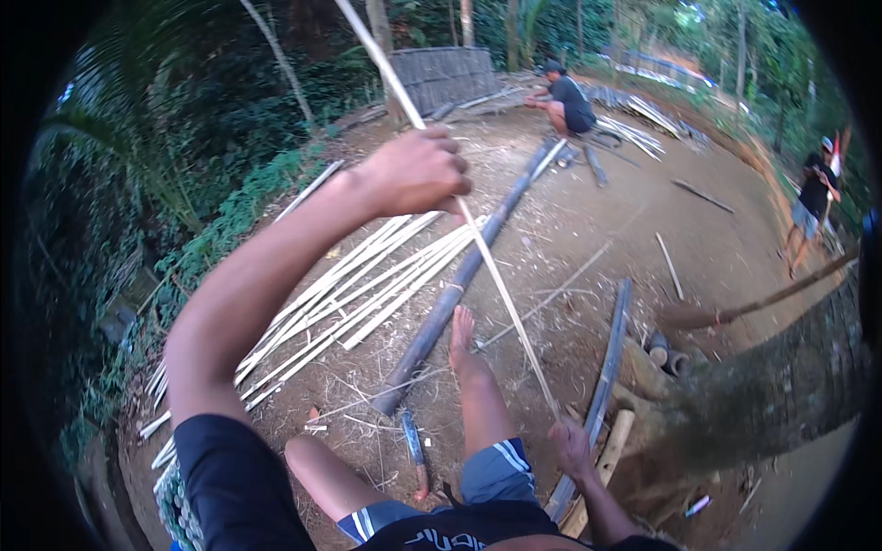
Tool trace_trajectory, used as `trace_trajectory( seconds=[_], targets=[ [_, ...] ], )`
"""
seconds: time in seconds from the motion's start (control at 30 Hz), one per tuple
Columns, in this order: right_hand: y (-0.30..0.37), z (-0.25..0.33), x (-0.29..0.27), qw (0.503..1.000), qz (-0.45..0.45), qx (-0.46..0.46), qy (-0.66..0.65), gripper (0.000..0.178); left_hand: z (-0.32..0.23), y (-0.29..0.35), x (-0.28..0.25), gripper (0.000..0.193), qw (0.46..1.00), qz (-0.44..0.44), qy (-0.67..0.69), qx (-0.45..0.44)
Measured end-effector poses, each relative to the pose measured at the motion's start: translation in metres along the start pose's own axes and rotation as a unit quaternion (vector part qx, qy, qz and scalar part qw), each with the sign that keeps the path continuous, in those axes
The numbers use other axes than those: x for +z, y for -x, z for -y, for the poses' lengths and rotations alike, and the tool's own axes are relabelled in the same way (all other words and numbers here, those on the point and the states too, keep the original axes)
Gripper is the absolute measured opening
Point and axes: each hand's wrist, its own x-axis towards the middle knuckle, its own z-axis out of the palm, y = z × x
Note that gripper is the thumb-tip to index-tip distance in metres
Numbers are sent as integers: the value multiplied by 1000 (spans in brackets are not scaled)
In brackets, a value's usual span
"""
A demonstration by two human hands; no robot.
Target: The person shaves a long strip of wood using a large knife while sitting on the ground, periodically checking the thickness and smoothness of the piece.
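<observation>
A long pale bamboo strip (499,283) runs slantwise across the view, from the top edge down to my lap's right side. My left hand (418,174) is raised and wrapped around its upper part. Lower down, my right hand (574,448) is closed on its bottom end. Under the strip, a dark bamboo pole (432,321) lies on the ground, with my bare foot (462,335) beside it. Between my legs lies a blue tool with a reddish-brown handle (415,455); its kind is unclear.
Many split bamboo strips (367,294) lie at left. Another dark pole (611,358) and a tree trunk (763,386) are at right. One person (571,99) crouches beyond the pole; another (813,197) stands far right. Shavings litter the dirt.
</observation>
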Motion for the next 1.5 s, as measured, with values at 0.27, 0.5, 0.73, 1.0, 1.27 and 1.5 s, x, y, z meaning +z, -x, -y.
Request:
trace_trajectory(
  seconds=[0.27,0.5,0.73,1.0,1.27,1.5],
  targets=[
    [36,14,37,983,-143,93,-74,49,-20,-28,28,16,991,-130,-12,19],
    [35,12,27,980,-154,57,-113,47,-28,-35,45,25,968,-247,37,3],
    [38,-11,34,981,-145,71,-108,34,-32,-23,39,27,961,-271,46,-20],
    [20,22,32,981,-176,68,-42,39,-31,-13,50,38,964,-240,35,-110],
    [-50,12,23,957,-70,159,-230,26,-150,21,124,68,829,-184,356,-391],
    [-69,-47,32,814,165,365,-422,32,-334,42,180,46,452,-99,735,-496]
  ],
)
